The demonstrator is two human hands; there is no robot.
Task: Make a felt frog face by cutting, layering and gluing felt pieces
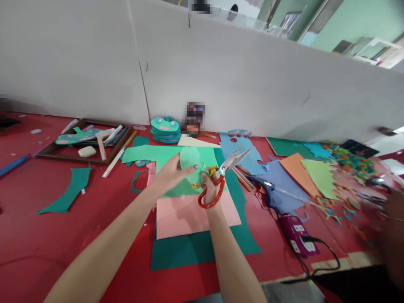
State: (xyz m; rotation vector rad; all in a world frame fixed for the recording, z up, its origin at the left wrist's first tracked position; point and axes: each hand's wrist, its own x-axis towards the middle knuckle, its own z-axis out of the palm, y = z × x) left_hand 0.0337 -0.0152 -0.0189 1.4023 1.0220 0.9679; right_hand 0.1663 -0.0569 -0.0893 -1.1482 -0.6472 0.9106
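My left hand (pixel 172 173) pinches a rounded light green foam piece (pixel 189 159) and holds it up above the table. My right hand (pixel 212 185) grips red-handled scissors (pixel 222 174) by the loops, with the silver blades parted and pointing up to the right, just beside the green piece. Under both hands lie a pink sheet (pixel 189 214), a light green sheet (pixel 151 153) and a dark green sheet (pixel 202 248) on the red table (pixel 47 235).
A wooden tray (pixel 57 153) with sticks and foam shapes sits at the back left, next to a stack of frog faces (pixel 166 128). Blue, orange and lime sheets and scraps (pixel 315 176) spread right. A glue gun (pixel 268 187), a purple plug block (pixel 298 235) and another person's blurred hand (pixel 391 219) are at the right.
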